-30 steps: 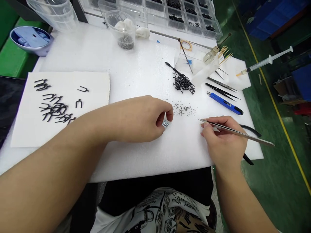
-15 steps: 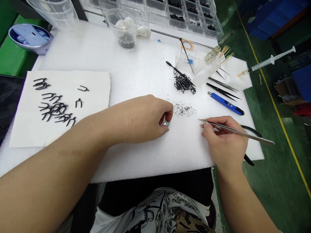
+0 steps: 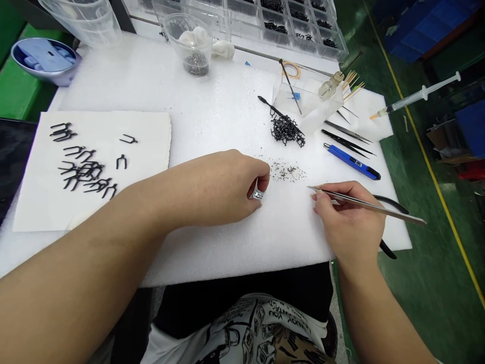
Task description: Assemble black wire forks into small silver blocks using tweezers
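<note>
My left hand is closed in a pinch around a small silvery metal piece, low over the white foam sheet. Just beyond its fingertips lie scattered tiny dark bits. In my right hand is a pair of steel tweezers, gripped between thumb and fingers, its tip pointing left toward the left hand but apart from it. A black-handled tool lies partly hidden under the right hand. Farther back is a heap of small black bent parts.
Forked black parts lie on a white board at left. A blue cutter, black tweezers and a syringe sit at right. Behind stand a clear cup and a compartment box.
The view has shifted very slightly. Both hands keep their grips, and the tweezers' tip is nearly where it was, a touch further left.
</note>
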`<state>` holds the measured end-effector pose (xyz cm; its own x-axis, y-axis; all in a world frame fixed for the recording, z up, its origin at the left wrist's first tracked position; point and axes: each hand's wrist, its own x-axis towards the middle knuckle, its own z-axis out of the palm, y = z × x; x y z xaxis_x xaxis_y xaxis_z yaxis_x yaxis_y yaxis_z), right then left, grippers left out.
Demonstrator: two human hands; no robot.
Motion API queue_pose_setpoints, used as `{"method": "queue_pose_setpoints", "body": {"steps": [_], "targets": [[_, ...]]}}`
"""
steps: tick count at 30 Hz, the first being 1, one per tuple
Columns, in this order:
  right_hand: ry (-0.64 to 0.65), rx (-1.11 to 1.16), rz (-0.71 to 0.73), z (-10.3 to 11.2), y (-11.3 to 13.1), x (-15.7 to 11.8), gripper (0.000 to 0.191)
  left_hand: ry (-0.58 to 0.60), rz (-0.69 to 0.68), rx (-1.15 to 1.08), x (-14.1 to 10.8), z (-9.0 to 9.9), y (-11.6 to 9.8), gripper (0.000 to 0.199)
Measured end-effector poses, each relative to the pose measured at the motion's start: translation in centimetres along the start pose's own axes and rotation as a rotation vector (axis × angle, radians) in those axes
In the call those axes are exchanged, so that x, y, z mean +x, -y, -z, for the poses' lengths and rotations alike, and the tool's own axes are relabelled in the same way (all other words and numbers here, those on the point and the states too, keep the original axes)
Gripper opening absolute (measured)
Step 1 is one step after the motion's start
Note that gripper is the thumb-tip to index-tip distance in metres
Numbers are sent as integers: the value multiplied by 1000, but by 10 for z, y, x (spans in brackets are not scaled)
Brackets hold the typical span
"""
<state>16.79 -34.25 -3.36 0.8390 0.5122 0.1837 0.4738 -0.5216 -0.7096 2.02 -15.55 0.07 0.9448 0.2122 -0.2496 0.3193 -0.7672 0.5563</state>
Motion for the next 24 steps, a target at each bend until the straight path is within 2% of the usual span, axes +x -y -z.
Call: {"method": "queue_pose_setpoints", "body": {"steps": [5, 13, 24], "targets": [[-6, 22, 14, -1, 2, 0, 7, -16, -38, 29, 0, -1, -2, 13], [-13, -8, 46, -1, -1, 0, 8, -37, -26, 75, 1, -4, -4, 13], [10, 71, 15, -3, 0, 1, 9, -46, -44, 83, 1, -5, -3, 13]]}}
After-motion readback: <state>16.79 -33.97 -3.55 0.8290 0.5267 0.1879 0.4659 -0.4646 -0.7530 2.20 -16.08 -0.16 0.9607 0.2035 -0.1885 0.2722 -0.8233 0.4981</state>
